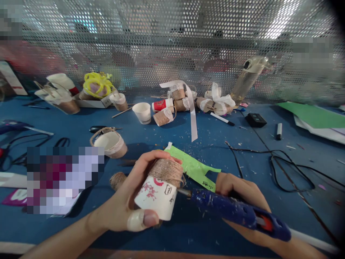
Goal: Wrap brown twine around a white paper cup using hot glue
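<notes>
Paper cup [159,208], its upper part wound with twine [165,171], is tilted in our left hand. Going left to right: beyond that hand and to its left stands a cup basket [119,147] with a looped handle; just beside the hand lies a ball of twine [118,180]. Our left hand [125,201], thumb wrapped in a bandage [135,220], grips the cup around its side; squeezing too hard could dent the paper and loosen the coils. Green paper [192,165] lies beyond, between our hands. At the cup's right side is the nozzle [185,192] of a glue gun [221,207], perhaps touching; a slip could burn our left hand or smear the print. Our right hand [242,189] is wrapped around the gun; whether it squeezes, we cannot tell.
</notes>
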The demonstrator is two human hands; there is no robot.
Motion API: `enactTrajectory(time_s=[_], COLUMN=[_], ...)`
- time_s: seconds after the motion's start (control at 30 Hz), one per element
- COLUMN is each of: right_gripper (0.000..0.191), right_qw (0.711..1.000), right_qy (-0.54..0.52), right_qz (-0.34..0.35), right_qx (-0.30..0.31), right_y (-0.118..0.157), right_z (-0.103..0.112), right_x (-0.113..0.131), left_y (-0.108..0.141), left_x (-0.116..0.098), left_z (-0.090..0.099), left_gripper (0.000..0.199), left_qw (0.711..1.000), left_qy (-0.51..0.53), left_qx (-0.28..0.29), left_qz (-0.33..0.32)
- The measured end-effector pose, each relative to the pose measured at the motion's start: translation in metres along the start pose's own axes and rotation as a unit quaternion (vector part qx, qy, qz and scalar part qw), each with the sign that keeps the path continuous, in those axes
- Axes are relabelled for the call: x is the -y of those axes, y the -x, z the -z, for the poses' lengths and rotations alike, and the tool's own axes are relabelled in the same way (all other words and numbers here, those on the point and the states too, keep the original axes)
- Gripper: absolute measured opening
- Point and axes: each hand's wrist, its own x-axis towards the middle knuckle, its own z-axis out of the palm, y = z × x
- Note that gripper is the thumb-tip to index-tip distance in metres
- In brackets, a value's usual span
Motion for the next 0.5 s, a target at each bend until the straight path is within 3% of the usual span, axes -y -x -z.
enactTrajectory(time_s=[0.27, 0.5], right_gripper=[0.016, 0.017], right_qw=[1.000, 1.000], right_qy=[-0.005, 0.010], right_qz=[0.007, 0.004], right_qx=[-0.006, 0.002], right_y=[-0.0004, -0.0003], right_z=[-0.0010, 0.0010], right_x=[0.0021, 0.0015], left_y=[0.0021, 0.0047], left_x=[0.0024, 0.0037], left_z=[-0.0020, 0.0017], left_gripper=[0.086, 0.088], left_qw=[1.000, 0.998], left_qy=[-0.023, 0.052], left_qx=[-0.014, -0.020], left_qz=[0.007, 0.039])
